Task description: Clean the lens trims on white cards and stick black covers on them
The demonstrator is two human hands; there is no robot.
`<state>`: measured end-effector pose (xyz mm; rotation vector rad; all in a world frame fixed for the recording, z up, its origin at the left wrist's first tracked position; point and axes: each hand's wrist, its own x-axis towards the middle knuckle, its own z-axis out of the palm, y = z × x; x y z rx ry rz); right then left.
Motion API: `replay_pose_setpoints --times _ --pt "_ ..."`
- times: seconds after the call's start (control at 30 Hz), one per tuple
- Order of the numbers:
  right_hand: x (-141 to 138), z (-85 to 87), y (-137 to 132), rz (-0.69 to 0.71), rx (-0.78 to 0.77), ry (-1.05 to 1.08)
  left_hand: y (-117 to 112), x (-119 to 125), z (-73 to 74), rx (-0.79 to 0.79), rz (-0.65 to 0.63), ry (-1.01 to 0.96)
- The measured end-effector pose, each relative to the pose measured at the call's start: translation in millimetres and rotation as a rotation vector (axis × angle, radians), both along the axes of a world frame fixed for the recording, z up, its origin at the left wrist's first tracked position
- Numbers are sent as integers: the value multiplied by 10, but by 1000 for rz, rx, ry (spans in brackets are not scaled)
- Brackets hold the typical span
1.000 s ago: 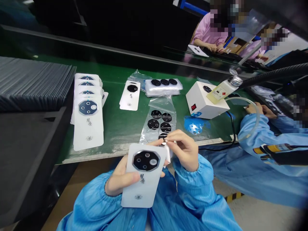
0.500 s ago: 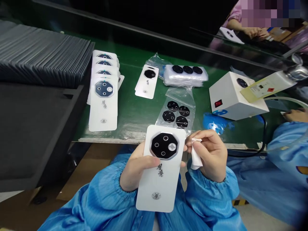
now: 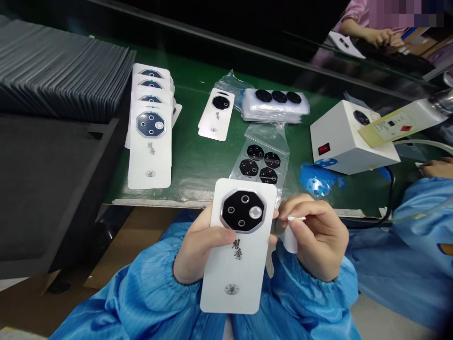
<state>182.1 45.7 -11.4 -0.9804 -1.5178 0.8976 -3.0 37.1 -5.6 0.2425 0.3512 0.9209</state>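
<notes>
My left hand (image 3: 200, 250) clamps the white card (image 3: 235, 278) at 6 o'clock, thumb across its face, tilting the black octagonal lens plate (image 3: 243, 211) up toward me. My right hand (image 3: 320, 238) pinches a white wipe (image 3: 290, 241) just beside the card's edge.

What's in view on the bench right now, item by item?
grey packets: many, dark grey, stacked far left
tray: one, black, below the packets
mat: one, green, across the bench
cards: several, white, overlapping at left of the mat
card pair: two, white, mid-mat
lens bag: one, clear, four black plates visible, near edge
bag stack: one, clear, black plates, far side
box: one, white, red switch, right
blue scrap: one, blue, beside the box
co-worker's hand: one, blue sleeve, far right
held card: one, white, black lens plate, in left hand
wipe: one, white, in right hand
left hand: gripping the held card
right hand: pinching the wipe
</notes>
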Motion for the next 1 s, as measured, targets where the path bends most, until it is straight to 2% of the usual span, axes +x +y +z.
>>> replay_pose_setpoints --times 0.13,0.4,0.57,0.67,0.73,0.9,1.0 --pt "-12 42 -30 1 80 -71 8 12 52 -2 -31 -52" --pt "-40 126 -118 16 83 -106 -9 15 33 53 0 -29" --pt "-168 280 -99 63 291 -418 -12 51 41 70 54 38" --pt "-286 304 -59 7 421 -613 -30 85 45 16 112 27" --pt "-350 292 -45 -36 454 -698 -44 107 40 -28 123 17" --pt "-408 271 -34 -41 480 -776 -63 121 35 -32 175 8" --pt "-410 268 -22 -57 506 -773 -60 97 51 -52 177 137"
